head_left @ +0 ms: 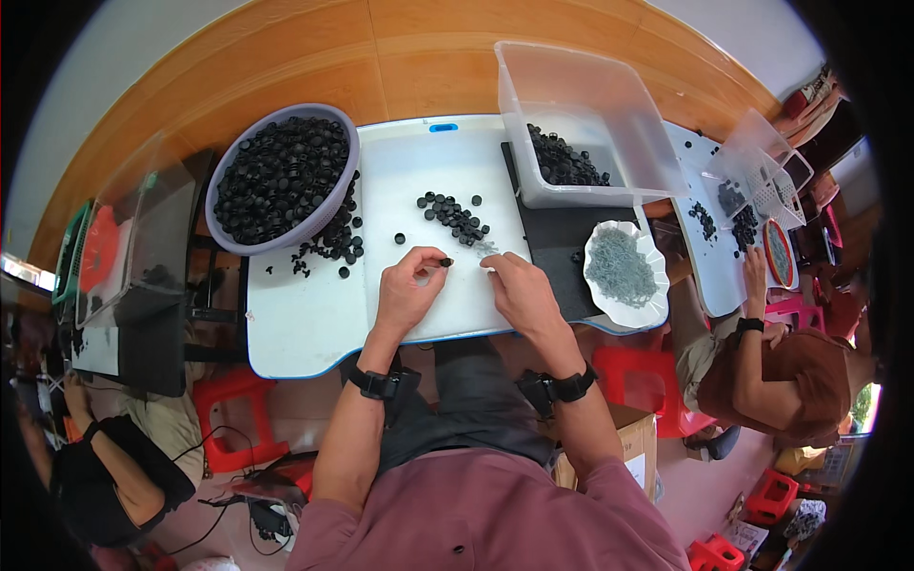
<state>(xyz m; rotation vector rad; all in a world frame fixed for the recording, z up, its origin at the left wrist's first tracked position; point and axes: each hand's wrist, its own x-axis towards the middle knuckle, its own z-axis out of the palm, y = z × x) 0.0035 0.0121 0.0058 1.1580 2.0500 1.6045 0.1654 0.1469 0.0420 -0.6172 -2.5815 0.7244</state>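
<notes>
A small black cap (447,262) is pinched between the thumb and finger of my left hand (407,293). My right hand (526,297) has its thumb and forefinger drawn together beside a little heap of thin grey-green pieces (486,248); whatever its fingertips hold is too small to make out. Just beyond both hands lies a loose cluster of black caps (459,222) on the white table (400,171). One separate cap (400,239) sits left of that cluster.
A lavender tub (354,157) heaped with black caps stands at left, with spilled caps (333,238) beside it. At right are a translucent bin (624,114) holding caps and a white scalloped dish (652,306) of grey-green pieces. Co-workers sit at both sides, near red stools (249,419).
</notes>
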